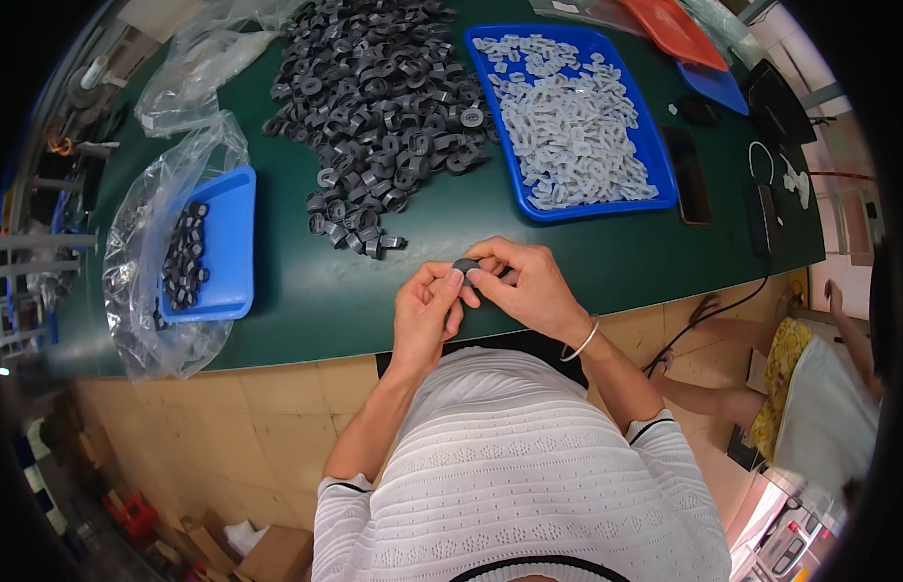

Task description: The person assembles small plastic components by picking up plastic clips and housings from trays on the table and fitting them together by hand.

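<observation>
Close to the table's front edge, my left hand (pixel 431 303) and my right hand (pixel 522 281) meet around one small dark grey round plastic part (pixel 465 265). Both thumbs press on it from the near side, and fingertips curl behind it. Whether a second piece sits between the fingers is hidden. Beyond my hands spreads a big heap of similar dark grey plastic parts (pixel 379 107). To its right, a blue tray (pixel 521 199) holds many small whitish translucent plastic pieces (pixel 578 126).
A blue bin (pixel 240 242) with dark parts stands at the left, partly wrapped in a clear plastic bag (pixel 131 262). At the right lie a phone (pixel 688 175), a black adapter with a cable (pixel 762 218) and a red tray (pixel 679 34). Another person sits at the lower right.
</observation>
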Demonstrator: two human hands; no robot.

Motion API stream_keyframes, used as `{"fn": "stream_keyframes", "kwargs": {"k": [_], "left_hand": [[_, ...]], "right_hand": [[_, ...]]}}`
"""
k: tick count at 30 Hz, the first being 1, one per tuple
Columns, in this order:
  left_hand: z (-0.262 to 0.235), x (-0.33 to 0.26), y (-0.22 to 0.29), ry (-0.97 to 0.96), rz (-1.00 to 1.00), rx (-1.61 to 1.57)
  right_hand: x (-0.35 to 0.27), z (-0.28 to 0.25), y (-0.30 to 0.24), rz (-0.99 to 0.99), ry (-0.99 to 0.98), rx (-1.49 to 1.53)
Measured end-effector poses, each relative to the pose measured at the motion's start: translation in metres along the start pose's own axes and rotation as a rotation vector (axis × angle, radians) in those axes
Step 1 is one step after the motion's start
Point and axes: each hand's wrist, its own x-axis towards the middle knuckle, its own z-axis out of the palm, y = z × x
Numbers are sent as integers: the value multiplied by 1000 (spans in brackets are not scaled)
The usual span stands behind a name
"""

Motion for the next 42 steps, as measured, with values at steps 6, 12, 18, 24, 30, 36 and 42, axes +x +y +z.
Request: {"fn": "stream_keyframes", "kwargs": {"k": [6, 12, 18, 24, 30, 36, 42], "left_hand": [[7, 0, -7, 62, 91, 125], [-7, 2, -5, 95, 113, 176], [-40, -7, 30, -67, 147, -213], [-41, 8, 50, 332, 455, 1074], [-50, 23, 49, 334, 733, 1626], [-41, 37, 35, 287, 390, 907], [-7, 33, 27, 117, 191, 283]], "right_hand": [[-1, 2, -2, -35, 28, -115], [-1, -10, -2, -81, -5, -86], [37, -89, 2, -275, 292, -825], [52, -88, 8, -216, 233, -1049], [50, -86, 8, -339, 337, -888], [24, -35, 8, 51, 88, 370], [21, -8, 15, 200, -3, 679]]}}
